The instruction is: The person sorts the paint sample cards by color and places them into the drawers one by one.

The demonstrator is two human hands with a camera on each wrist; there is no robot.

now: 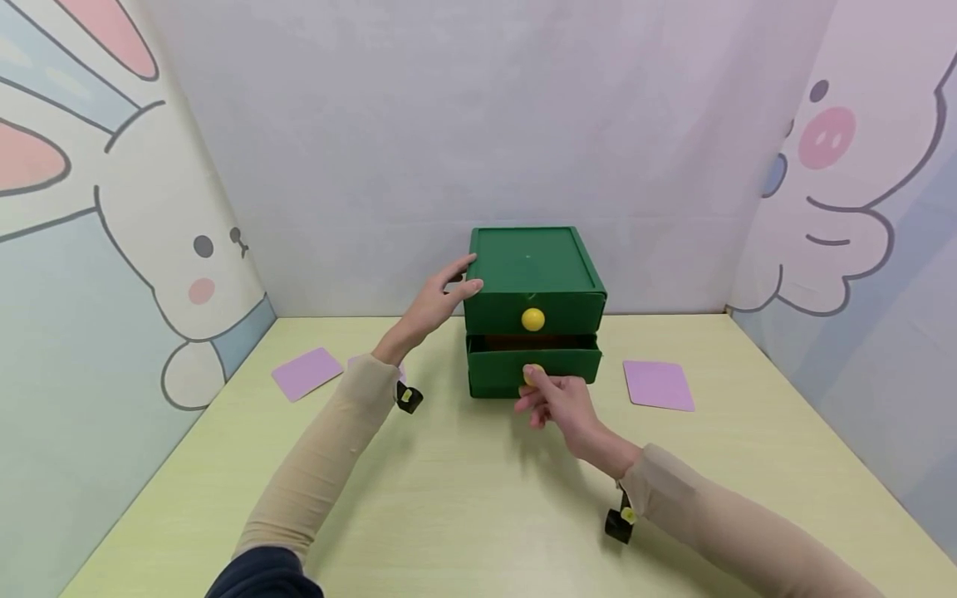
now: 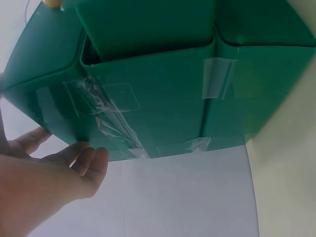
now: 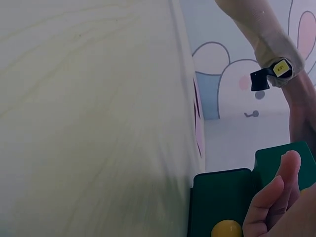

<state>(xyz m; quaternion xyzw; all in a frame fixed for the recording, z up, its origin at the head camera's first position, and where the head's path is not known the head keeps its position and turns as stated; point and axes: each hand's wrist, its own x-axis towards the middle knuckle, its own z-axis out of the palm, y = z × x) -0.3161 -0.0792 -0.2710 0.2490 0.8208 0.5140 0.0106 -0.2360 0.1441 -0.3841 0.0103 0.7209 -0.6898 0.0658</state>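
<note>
Green cabinet [image 1: 531, 259]: near the rear edge of the desk [image 1: 478, 515], pale wall [image 1: 478, 133] behind. Middle drawer [image 1: 486, 380]: partly out, gap above its front edge, desk surface extending before it. Right hand [image 1: 568, 409]: fingers pinching that drawer's yellow knob [image 1: 533, 374]. Left hand [image 1: 434, 306]: fingers extended, resting at the cabinet's upper left edge. Purple card [image 1: 659, 385]: right, apart from cabinet.

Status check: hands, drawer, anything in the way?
Left hand on green cabinet, upper left. Right hand pinching middle drawer's yellow knob. Drawer partly open. Purple cards aside, clear of it.
</note>
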